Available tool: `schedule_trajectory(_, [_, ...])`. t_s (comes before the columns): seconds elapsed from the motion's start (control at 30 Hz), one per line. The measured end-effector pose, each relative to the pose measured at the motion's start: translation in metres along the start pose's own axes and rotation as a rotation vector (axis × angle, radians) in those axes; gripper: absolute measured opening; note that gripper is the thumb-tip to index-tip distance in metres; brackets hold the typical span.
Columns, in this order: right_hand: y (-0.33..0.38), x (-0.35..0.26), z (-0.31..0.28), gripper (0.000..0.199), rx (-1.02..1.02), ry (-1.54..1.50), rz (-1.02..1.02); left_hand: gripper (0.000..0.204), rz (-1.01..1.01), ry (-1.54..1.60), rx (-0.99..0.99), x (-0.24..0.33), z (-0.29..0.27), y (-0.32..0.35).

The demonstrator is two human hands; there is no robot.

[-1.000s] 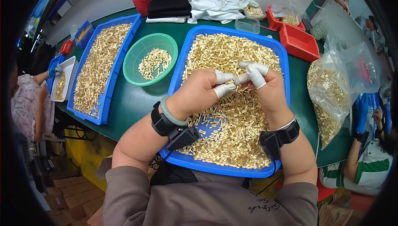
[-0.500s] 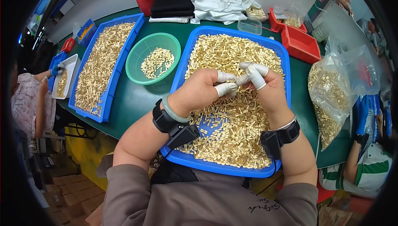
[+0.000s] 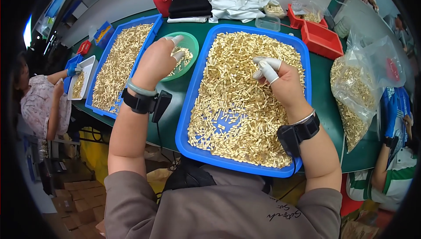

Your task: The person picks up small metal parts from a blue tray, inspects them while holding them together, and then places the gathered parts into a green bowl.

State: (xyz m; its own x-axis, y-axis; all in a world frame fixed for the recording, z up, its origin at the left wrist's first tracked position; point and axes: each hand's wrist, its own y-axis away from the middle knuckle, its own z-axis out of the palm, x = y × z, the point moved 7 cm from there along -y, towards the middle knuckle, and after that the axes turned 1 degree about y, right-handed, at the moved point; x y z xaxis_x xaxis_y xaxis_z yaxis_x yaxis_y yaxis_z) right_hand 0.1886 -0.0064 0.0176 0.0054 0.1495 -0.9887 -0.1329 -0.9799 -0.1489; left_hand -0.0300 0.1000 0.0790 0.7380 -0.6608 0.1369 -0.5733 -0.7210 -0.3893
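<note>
**Hands part over the sorting trays**

We note the left hand has left the right hand and now hovers loosely curled over the green bowl. The right stays pinched above the blue tray of brass pieces; we cannot tell whether it holds any.

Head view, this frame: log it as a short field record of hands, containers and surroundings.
left hand: over the green bowl, fingertips in white finger cots
right hand: over the near blue tray, fingers curled, any held part not discernible
tray contents: small brass-coloured parts
second blue tray: further left, same parts
table: dark green
right side: clear bag of parts, red bins
others: person at left
</note>
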Motion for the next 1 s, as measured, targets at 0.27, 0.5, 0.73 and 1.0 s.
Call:
schedule_trajectory(0.27, [0.003,0.002,-0.002,0.021,-0.021,0.024,0.004,0.045,0.612,0.086,-0.453,0.114,0.034,0.041])
schedule_trajectory(0.5, [0.004,0.007,0.001,0.02,-0.015,0.025,0.033,0.043,0.748,-0.114,-0.449,0.128,0.058,0.047])
schedule_trajectory(0.73, [0.001,0.006,0.0,0.02,-0.037,0.044,0.018,0.02,0.669,-0.138,-0.525,0.138,0.081,0.033])
schedule_trajectory(1.0, [0.0,0.007,-0.004,0.02,0.034,0.025,0.007,0.013,0.473,0.084,-0.432,0.135,0.085,0.005])
